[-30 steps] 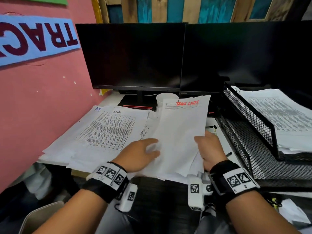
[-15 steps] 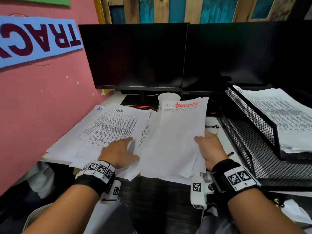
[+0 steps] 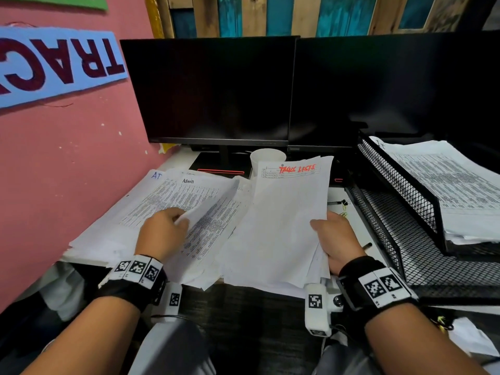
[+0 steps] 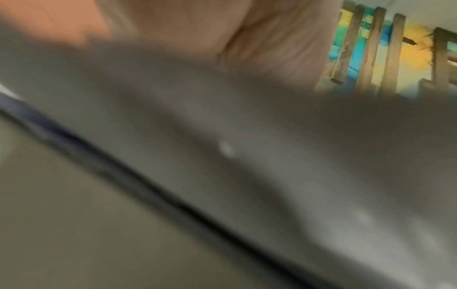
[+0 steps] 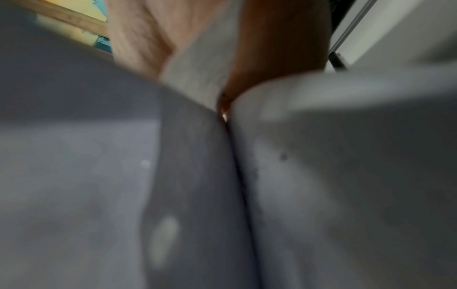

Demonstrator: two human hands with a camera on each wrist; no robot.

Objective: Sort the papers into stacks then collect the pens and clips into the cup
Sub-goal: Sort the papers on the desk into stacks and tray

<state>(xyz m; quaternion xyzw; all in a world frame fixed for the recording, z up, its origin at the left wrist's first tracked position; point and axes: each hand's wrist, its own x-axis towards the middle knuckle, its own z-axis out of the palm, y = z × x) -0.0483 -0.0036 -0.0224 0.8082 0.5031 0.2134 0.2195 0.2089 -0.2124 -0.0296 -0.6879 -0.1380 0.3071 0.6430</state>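
- The right hand (image 3: 336, 240) grips the right edge of a sheaf of papers (image 3: 284, 226), thumb on top and the other fingers hidden beneath; the top sheet bears red handwriting near its head; the sheaf tilts up off the desk, its far end raised towards the monitors.
- The left hand (image 3: 159, 234) pinches the turned-up edge of printed sheets (image 3: 205, 212) on the left pile (image 3: 113, 228); its fingers curl round the paper's edge; this pile lies spread over the desk's left side beside the pink wall (image 3: 67, 158), with "AT" written in blue on a lower sheet.
- The white cup (image 3: 266, 158) stands upright behind the held sheaf, just before the monitor stand (image 3: 224, 169); its lower part is hidden by the paper.
- A few clips (image 3: 343, 205) lie on the bare desk strip between the sheaf and the mesh tray (image 3: 405, 239), one black, the others yellowish; a dark pen (image 3: 366, 245) peeps out just past the right hand, near the tray's edge.
- The black mesh tray has two tiers; its upper tier carries another stack of printed pages (image 3: 443, 185).
- Two dark monitors (image 3: 216, 90) stand side by side at the back.
- Both wrist views are blurred; they show only skin and grey paper pressed close, so I can tell nothing more from them about the fingers.
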